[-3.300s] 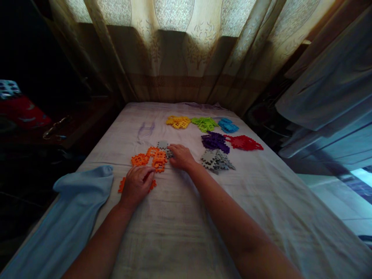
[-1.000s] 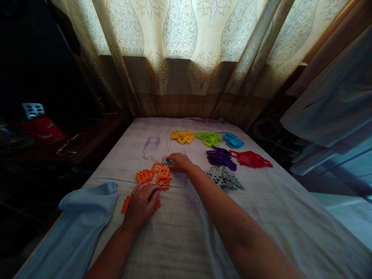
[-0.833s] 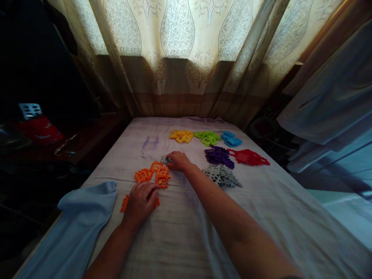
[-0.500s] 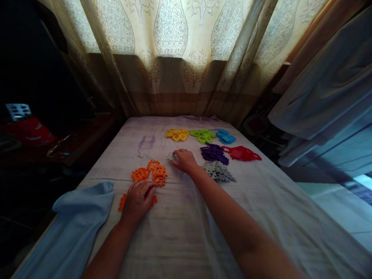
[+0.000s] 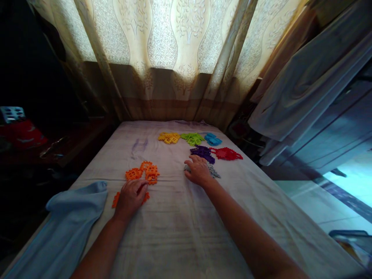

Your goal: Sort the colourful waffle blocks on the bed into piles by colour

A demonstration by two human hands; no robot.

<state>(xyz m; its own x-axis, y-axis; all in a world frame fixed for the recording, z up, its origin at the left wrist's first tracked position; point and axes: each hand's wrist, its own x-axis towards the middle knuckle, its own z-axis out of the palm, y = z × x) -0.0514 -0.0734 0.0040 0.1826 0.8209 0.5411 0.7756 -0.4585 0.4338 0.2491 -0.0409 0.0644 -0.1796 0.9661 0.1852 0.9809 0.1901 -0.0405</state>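
Over the grey pieces [image 5: 214, 170] at the right of centre lies my right hand [image 5: 198, 170], its fingers curved with a grey piece at their tips. My left hand [image 5: 130, 195] rests on orange pieces [image 5: 115, 200] at the left, with its fingers bent together; what they hold, if anything, is hidden. Just beyond it is a cluster of orange pieces [image 5: 151, 173]. Purple pieces [image 5: 202, 153] and red pieces [image 5: 226, 154] lie behind the grey ones. Farther back sit yellow [image 5: 169, 138], green [image 5: 192, 138] and blue [image 5: 212, 139] piles.
A pale sheet [image 5: 174, 240] covers the flat surface. Light blue cloth [image 5: 74, 217] lies along its left edge. A patterned curtain [image 5: 162, 85] hangs at the far end, and clothes [image 5: 302, 85] hang at the right.
My right hand has moved right with the grey piece, from the middle of the sheet to the grey pile. My left hand stays on the orange pieces. The camera view has shifted slightly.
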